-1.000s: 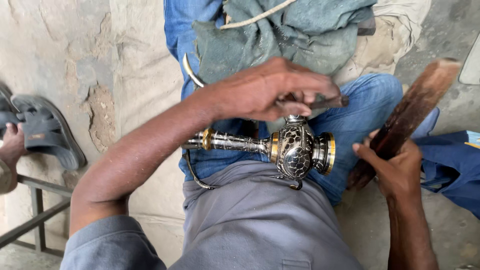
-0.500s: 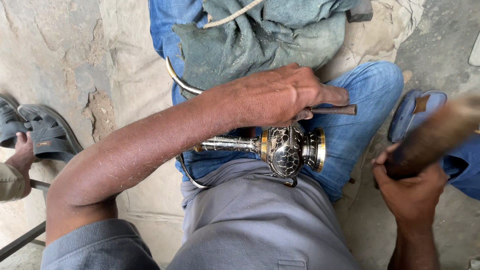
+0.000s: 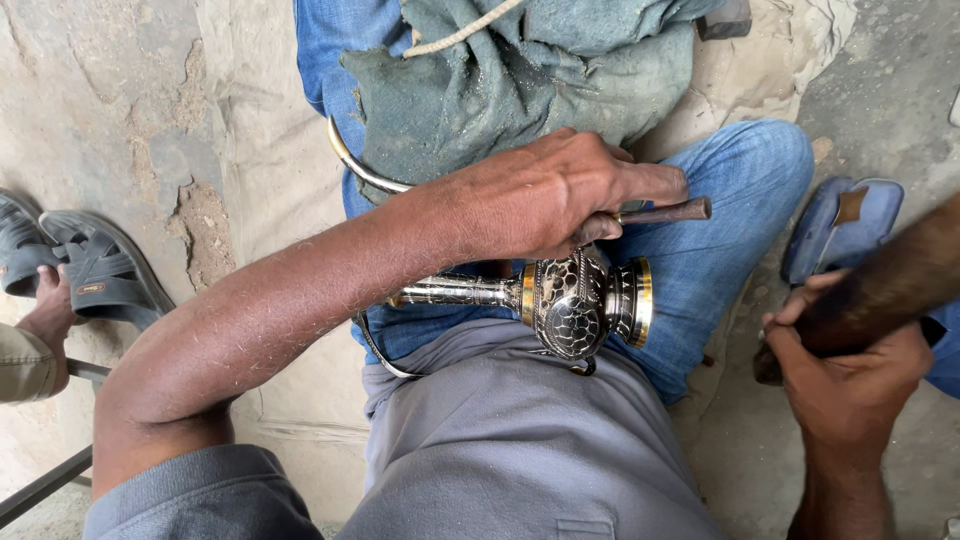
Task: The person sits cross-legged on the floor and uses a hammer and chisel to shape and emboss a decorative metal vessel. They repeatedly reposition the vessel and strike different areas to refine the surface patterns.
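Two hands work over the lap: the left hand [image 3: 560,195] closes its grip on a chisel [image 3: 665,212] above the vase [image 3: 570,305], the right hand [image 3: 850,375], at four o'clock, clasps a mallet [image 3: 890,285].

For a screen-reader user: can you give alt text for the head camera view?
A seated person's left hand presses a thin metal tool onto an ornate black-and-gold metal vase lying across their lap, while the right hand grips a wooden mallet. Sandals lie on the ground at left.
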